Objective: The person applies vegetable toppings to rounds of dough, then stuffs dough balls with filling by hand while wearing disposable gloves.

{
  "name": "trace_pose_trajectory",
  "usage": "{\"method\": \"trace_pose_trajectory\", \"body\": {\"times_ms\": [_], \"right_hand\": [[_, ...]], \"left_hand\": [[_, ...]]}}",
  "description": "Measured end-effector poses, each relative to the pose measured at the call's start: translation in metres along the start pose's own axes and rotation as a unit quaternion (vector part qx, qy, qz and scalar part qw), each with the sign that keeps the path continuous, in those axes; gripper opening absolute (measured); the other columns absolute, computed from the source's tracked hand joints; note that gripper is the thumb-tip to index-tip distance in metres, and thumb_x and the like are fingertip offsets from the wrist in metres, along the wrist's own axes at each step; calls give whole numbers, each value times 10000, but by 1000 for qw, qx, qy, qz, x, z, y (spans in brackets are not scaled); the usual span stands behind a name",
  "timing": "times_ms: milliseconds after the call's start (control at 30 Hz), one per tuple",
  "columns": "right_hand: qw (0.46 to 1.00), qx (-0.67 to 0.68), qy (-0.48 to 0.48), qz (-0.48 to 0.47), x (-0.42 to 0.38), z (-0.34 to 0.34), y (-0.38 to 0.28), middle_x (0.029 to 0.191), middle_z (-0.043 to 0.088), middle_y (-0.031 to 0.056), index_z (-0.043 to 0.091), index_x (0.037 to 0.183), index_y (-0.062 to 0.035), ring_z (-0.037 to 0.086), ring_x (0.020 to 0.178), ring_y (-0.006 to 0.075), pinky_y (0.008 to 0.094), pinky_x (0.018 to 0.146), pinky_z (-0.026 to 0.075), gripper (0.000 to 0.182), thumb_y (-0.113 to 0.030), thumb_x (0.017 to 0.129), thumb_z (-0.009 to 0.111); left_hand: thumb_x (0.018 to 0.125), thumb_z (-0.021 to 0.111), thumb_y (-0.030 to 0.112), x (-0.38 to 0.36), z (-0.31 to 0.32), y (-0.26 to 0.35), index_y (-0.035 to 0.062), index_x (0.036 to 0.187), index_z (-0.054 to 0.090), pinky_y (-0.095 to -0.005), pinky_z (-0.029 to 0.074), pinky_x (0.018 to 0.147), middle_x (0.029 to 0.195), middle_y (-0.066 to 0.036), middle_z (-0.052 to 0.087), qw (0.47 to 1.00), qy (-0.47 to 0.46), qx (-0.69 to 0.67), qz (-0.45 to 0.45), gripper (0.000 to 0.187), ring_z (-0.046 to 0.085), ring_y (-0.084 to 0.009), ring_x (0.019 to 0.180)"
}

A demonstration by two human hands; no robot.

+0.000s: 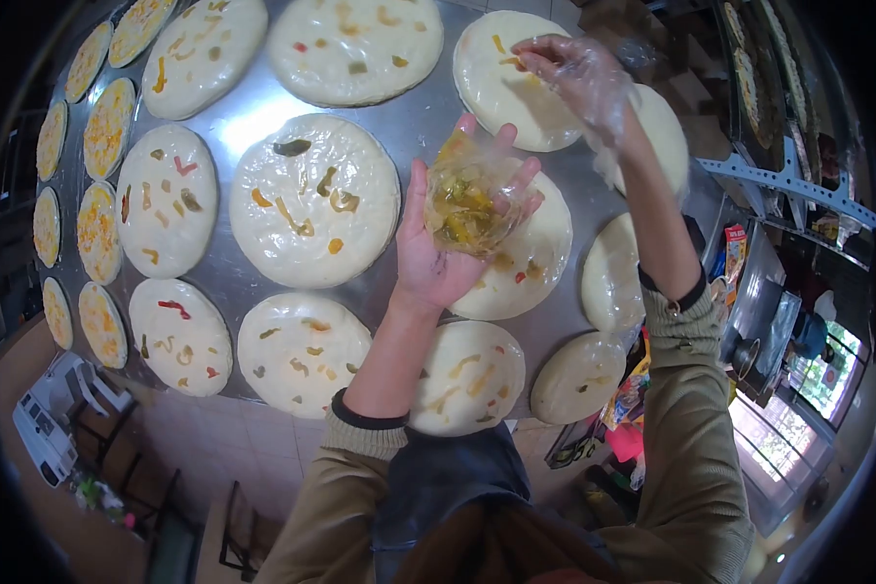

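Note:
My left hand [438, 263] is palm up, cradling a small clear plastic bag [465, 209] of oily yellow and green strips that look like peppers. Its fingers are partly curled up around the bag. My right hand [584, 78], in a thin clear plastic glove, is pinched above a pale round of dough [516, 107] at the upper right. At its fingertips is a yellow-orange pepper strip [509, 61]; another strip lies on that dough. Below my left hand, a dough round [530, 243] is partly hidden. A large round [311, 204] to its left carries scattered strips.
More topped dough rounds cover the metal table [253, 122]. Smaller rounds with orange-yellow topping [100, 234] line its far left. A blue metal rack [788, 180] stands at the right, near colourful packets [735, 248]. A white device [54, 419] sits at lower left.

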State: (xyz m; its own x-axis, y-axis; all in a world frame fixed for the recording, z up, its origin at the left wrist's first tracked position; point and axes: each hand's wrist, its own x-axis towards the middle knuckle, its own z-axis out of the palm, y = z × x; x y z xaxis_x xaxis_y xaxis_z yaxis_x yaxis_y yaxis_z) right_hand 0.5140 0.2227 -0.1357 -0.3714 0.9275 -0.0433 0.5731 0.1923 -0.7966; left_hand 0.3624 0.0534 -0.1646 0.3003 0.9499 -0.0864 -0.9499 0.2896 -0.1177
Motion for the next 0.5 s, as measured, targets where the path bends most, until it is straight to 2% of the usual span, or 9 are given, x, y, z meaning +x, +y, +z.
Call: {"method": "trace_pose_trajectory", "body": {"times_ms": [100,200,300,367,433,467,500], "right_hand": [[980,-167,-13,104,-3,15,17,938,699,79,692,1057,-70,649,854,206,293,817,487,260,-263,899,617],[928,-349,56,-115,-25,15,42,964,671,136,699,1040,-95,639,870,269,321,838,486,235,-247,871,643],[959,-232,99,-127,-43,-1,13,1004,650,132,691,1035,-86,616,958,274,326,854,479,228,-227,865,633],[985,-136,66,-85,-60,-15,-44,1034,644,134,689,1001,-63,603,1000,269,339,852,481,206,-209,867,629],[965,-247,44,-72,-79,-16,-101,892,680,74,669,1024,-109,618,762,212,289,665,491,178,-116,847,672],[992,-110,-6,-57,-91,-13,-106,901,679,77,663,1045,-106,619,758,206,293,655,491,187,-143,861,657],[994,-78,-48,-57,-103,-9,-112,898,678,78,663,1039,-105,619,757,206,294,655,492,183,-141,859,658]], "left_hand": [[983,266,522,-1,2,4,256,1491,196,-544,247,1116,1551,-97,162,1000,-2,-9,5,578,262,-374,1375],[981,265,529,-2,5,8,257,1493,193,-549,245,1115,1550,-101,163,1000,-6,-7,8,584,260,-383,1375],[978,262,538,-1,4,9,258,1494,190,-552,242,1115,1549,-103,164,1000,-21,-20,8,592,260,-388,1374],[975,254,548,1,4,9,258,1496,182,-555,240,1116,1551,-105,159,999,-31,-21,8,601,253,-392,1377],[972,238,560,3,5,7,260,1501,166,-558,236,1116,1554,-110,149,999,-39,-7,8,613,239,-397,1384],[970,226,567,5,8,6,259,1504,153,-560,236,1116,1556,-115,142,1000,-28,-1,11,620,232,-401,1387],[969,215,575,6,13,4,259,1506,141,-563,236,1115,1557,-119,135,1000,-17,5,13,628,224,-404,1390]]}}
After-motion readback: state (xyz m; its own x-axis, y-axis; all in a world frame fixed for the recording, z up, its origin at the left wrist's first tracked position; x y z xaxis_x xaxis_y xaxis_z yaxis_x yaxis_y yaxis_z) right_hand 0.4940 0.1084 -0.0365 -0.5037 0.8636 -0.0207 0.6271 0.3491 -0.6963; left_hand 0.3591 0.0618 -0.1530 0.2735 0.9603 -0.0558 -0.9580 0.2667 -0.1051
